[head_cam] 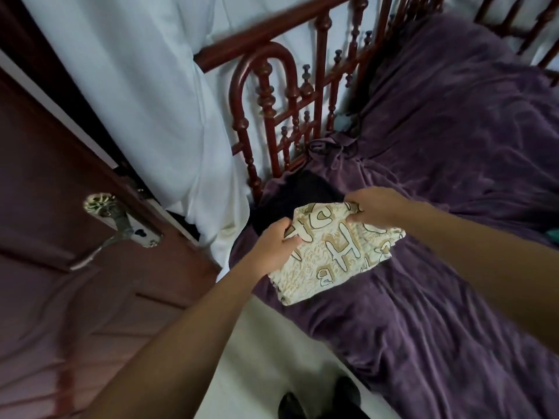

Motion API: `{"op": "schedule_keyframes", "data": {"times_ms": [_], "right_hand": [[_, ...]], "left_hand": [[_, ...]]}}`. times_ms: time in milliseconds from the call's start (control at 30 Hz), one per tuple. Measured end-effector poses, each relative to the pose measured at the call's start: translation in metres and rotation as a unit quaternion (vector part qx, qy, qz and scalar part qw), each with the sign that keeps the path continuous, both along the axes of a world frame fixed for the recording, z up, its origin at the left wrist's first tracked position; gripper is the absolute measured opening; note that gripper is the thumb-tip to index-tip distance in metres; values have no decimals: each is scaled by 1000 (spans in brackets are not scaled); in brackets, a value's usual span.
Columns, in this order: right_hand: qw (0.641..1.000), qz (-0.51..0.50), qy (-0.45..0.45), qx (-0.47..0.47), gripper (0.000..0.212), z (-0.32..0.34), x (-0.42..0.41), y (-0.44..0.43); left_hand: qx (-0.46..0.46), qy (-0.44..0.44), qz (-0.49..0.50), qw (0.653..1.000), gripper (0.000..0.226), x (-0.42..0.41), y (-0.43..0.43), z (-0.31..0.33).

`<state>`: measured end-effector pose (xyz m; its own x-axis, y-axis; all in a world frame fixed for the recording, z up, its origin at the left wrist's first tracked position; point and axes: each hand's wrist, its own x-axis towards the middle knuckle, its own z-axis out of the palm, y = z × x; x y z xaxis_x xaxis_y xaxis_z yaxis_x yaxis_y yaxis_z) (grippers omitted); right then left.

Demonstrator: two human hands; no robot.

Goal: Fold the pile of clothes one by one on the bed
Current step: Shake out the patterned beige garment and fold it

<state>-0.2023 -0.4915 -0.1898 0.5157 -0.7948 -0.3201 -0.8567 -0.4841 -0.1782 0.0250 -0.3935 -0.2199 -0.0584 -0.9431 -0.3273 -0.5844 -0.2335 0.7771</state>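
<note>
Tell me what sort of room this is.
Most likely a bedroom: a purple-covered bed, its carved wooden frame beside a white curtain, and a door with a handle.

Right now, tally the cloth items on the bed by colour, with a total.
Cream garment, letter print: 1, held by the left hand and right hand.
Black garment: 1, behind it.
Purple bedcover: 1.
Total: 3.
Purple bunch by the rail and teal sliver at the right edge: cannot tell, not counted.
</note>
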Motion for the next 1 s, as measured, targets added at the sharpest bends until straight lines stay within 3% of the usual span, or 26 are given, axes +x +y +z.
{"op": "schedule_keyframes", "data": {"times_ms": [233,333,600,700,800,867,933,1000], "right_hand": [[999,7,26,19,45,-43,39,-123],[998,4,38,46,42,-73,51,-170],[996,54,57,48,34,-166,100,-265],[998,46,1,-42,41,-192,120,-282],[983,-61,-105,-141,50,-215,107,-269],[959,-102,-171,-200,49,-230,87,-239],[961,-75,-166,-207,50,-249,71,-202],[980,-34,-114,-157,56,-269,62,-182]], "left_hand": [[80,77,83,990,10,18,-99,-39],[122,94,118,981,16,23,-144,-69],[169,25,199,965,15,52,-225,-155],[116,-114,238,958,19,71,-241,-182],[-86,-334,143,928,37,70,-236,-189],[-208,-358,-6,910,39,54,-223,-191],[-205,-352,-134,903,51,36,-208,-203],[-141,-384,-203,890,75,31,-197,-222]]}}
